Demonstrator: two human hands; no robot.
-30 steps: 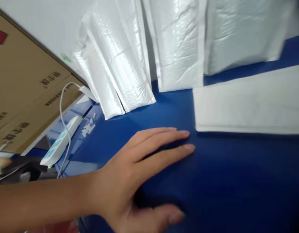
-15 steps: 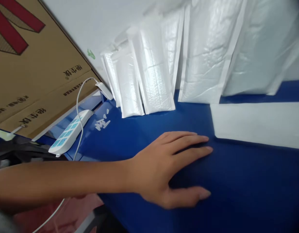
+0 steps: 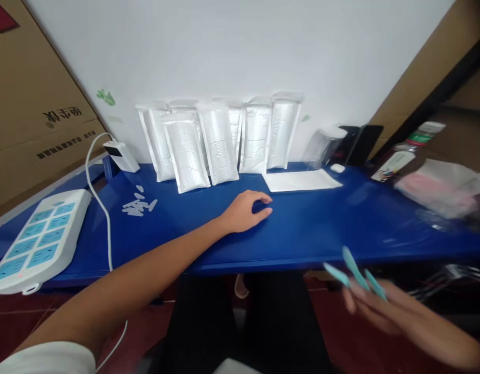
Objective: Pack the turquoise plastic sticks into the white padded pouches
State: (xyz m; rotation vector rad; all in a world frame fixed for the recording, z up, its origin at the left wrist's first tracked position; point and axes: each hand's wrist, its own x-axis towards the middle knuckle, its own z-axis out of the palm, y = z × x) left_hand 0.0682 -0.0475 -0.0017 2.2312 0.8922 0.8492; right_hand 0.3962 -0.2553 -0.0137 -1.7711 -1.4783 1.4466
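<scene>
My left hand point(image 3: 245, 212) rests on the blue table point(image 3: 321, 223), thumb apart from the fingers, with nothing in it. Just beyond its fingertips a flat white sheet or packet point(image 3: 302, 180) lies on the table. Several silvery-white padded pouches point(image 3: 220, 143) lean upright against the wall behind it. At the lower right, beyond the table's front edge, my right hand point(image 3: 374, 301) is closed around slim light-blue pieces point(image 3: 356, 267). Motion blurs them, so their exact kind cannot be made out.
A white power strip point(image 3: 41, 234) and its cable point(image 3: 107, 223) lie at the left, near a small white device point(image 3: 122, 156) and a cardboard box point(image 3: 41, 114). On the right stand a clear container point(image 3: 323, 148), a labelled bottle point(image 3: 407, 150) and a pinkish plastic bag point(image 3: 438, 189).
The view has pulled back and swung right. My left hand stays on the table, its fingers closer together. My right hand has come into view with the light-blue pieces.
</scene>
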